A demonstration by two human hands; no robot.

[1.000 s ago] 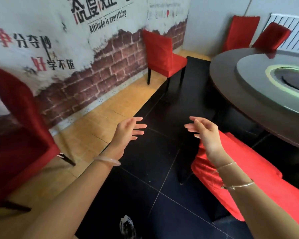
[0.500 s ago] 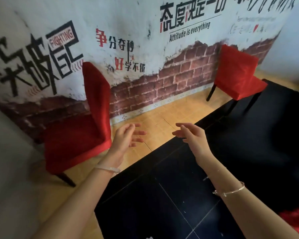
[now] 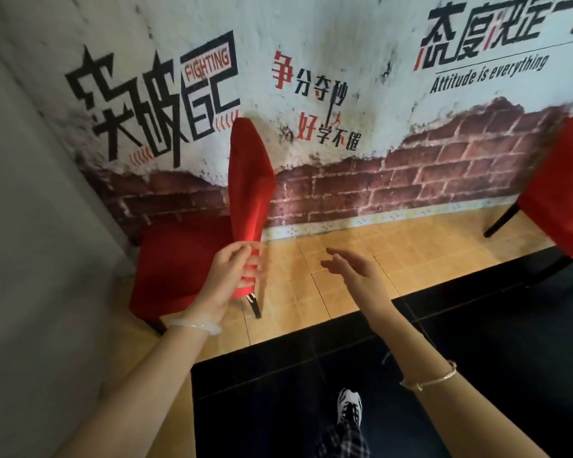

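Observation:
A red covered chair (image 3: 179, 269) stands in the corner against the mural wall, its backrest seen edge-on. My left hand (image 3: 232, 276) is stretched out in front of the seat's front right corner, fingers spread and blurred. Whether they touch the fabric I cannot tell. My right hand (image 3: 351, 269) hovers to the right over the yellow floor tiles, fingers straight and relaxed, holding nothing.
A second red chair (image 3: 563, 193) stands at the right edge on black legs. A plain grey wall (image 3: 30, 226) closes the left side. The floor is yellow tile near the wall and black tile (image 3: 477, 342) under me. My shoe (image 3: 349, 403) shows at the bottom.
The view has swung left, away from the round table and towards the corner chair. Both hands have come closer to that chair, and my left hand now overlaps its seat corner.

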